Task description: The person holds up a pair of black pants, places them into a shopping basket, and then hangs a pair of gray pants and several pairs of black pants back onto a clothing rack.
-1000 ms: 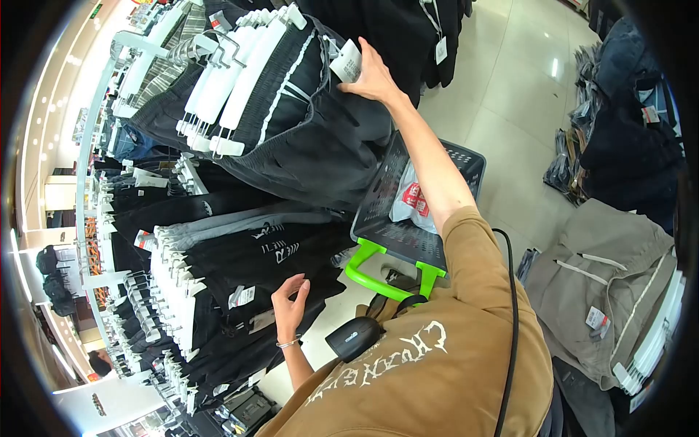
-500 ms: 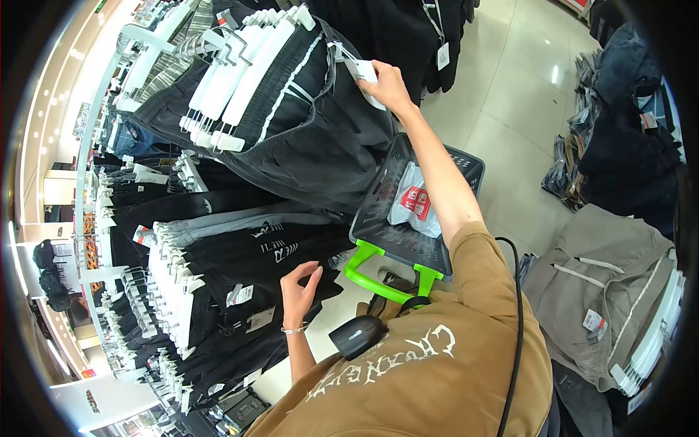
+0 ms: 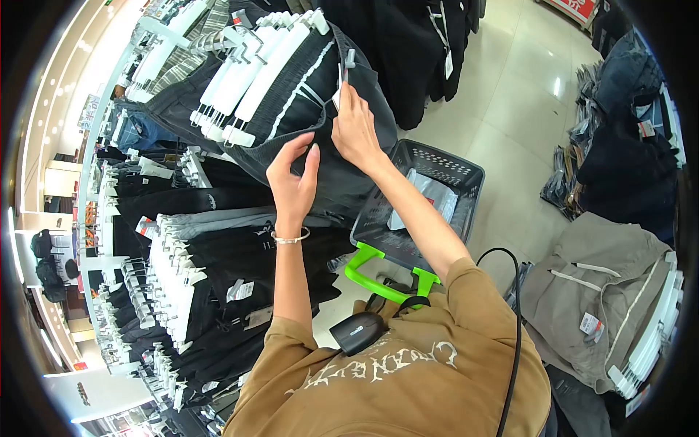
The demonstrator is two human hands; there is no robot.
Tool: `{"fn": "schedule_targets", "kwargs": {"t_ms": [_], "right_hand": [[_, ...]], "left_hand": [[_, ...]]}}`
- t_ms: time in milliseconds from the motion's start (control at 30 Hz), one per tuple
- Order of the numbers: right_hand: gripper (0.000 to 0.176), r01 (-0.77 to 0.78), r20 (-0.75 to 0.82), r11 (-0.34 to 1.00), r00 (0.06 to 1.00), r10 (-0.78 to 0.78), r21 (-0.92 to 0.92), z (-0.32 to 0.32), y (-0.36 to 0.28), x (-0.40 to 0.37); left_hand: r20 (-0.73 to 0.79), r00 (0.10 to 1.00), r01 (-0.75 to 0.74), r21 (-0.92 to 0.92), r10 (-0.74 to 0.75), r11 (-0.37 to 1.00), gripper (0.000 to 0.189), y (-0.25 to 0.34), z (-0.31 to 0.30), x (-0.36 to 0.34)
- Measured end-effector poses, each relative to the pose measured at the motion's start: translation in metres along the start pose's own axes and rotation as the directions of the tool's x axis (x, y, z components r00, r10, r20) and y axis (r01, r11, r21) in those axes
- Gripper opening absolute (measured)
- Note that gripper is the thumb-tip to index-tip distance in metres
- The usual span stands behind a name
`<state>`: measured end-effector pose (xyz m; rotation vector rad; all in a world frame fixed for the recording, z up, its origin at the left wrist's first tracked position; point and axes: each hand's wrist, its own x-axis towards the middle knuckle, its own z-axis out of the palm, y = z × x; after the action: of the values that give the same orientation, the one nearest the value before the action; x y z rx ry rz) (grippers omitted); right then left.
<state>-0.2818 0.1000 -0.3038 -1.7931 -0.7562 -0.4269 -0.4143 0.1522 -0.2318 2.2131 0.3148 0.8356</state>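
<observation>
Dark grey pants (image 3: 357,189) with an elastic waist hang from the rack on white clip hangers (image 3: 273,76). My right hand (image 3: 355,127) is at the side of their waistband, fingers pinched on a white tag (image 3: 338,96) that shows nearly edge-on. Lower and to the left, my left hand (image 3: 293,178) is raised in front of the pants. Its thumb and fingers are apart and hold nothing, with the fingertips close to the waistband edge. A bracelet (image 3: 290,237) circles the left wrist.
A grey basket (image 3: 473,182) with a green handle (image 3: 378,288) stands below my right forearm, a plastic-wrapped packet (image 3: 429,197) inside. Black garments (image 3: 233,255) hang at left. Beige pants (image 3: 582,291) hang at right beside the tiled floor (image 3: 510,109). A black scanner (image 3: 357,333) rests against my shirt.
My left hand has risen from beside the lower rack to the pants' waistband. My right hand has shifted left and down, turning the tag edge-on.
</observation>
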Motion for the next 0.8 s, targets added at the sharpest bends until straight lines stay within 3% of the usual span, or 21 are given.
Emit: {"fn": "schedule_targets", "kwargs": {"t_ms": [33,100,133,200,300,367,500,567,633,700,767,800], "right_hand": [[0.054,0.006,0.0,1.0,1.0,-0.006,0.004,-0.001,-0.004,-0.001],[0.047,-0.141,0.144,0.99,0.98,0.138,0.01,-0.004,-0.011,-0.002],[0.047,-0.136,0.147,0.991,0.98,0.133,0.01,-0.007,-0.013,-0.002],[0.029,-0.187,0.156,0.982,0.969,0.189,-0.028,-0.013,-0.016,-0.002],[0.023,-0.214,0.166,0.974,0.961,0.223,-0.075,-0.022,-0.021,-0.002],[0.022,-0.259,0.206,0.96,0.939,0.277,-0.109,-0.028,-0.032,0.001],[0.022,-0.24,0.237,0.964,0.936,0.261,-0.117,-0.04,-0.058,0.02],[0.024,-0.211,0.209,0.972,0.951,0.229,-0.104,-0.038,-0.059,0.027],[0.019,-0.153,0.182,0.988,0.973,0.144,0.037,-0.027,-0.051,0.03],[0.028,-0.177,0.228,0.979,0.962,0.151,0.102,-0.012,-0.033,0.025],[0.037,-0.094,0.174,0.953,0.984,0.044,0.287,-0.001,-0.022,0.02],[0.039,-0.124,0.265,0.935,0.964,0.033,0.331,-0.003,-0.02,0.019]], "left_hand": [[-0.006,1.0,-0.002,0.002,0.002,1.0,0.021,-0.002,0.001,0.005],[-0.059,0.995,0.073,-0.096,-0.079,0.993,0.02,-0.006,0.005,0.009],[-0.06,0.994,0.086,-0.091,-0.091,0.992,0.02,-0.01,0.006,0.007],[-0.055,0.991,0.12,-0.052,-0.123,0.991,0.019,-0.014,0.007,0.002],[-0.073,0.988,0.134,-0.005,-0.134,0.991,0.016,-0.02,0.007,0.003],[-0.129,0.976,-0.153,0.152,0.173,0.977,0.016,-0.025,0.007,0.011],[-0.175,0.961,-0.185,0.161,0.213,0.969,0.017,-0.014,0.006,0.031],[-0.114,0.99,-0.072,0.054,0.078,0.996,0.02,-0.019,0.008,0.036],[-0.103,0.994,0.017,-0.056,-0.023,0.998,0.022,-0.025,0.014,0.04],[-0.088,0.994,0.051,-0.079,-0.057,0.996,0.025,-0.03,0.014,0.046],[-0.07,0.993,0.089,-0.099,-0.096,0.991,0.027,-0.032,0.012,0.054],[-0.054,0.994,0.094,-0.077,-0.099,0.993,0.03,-0.032,0.012,0.055]]}}
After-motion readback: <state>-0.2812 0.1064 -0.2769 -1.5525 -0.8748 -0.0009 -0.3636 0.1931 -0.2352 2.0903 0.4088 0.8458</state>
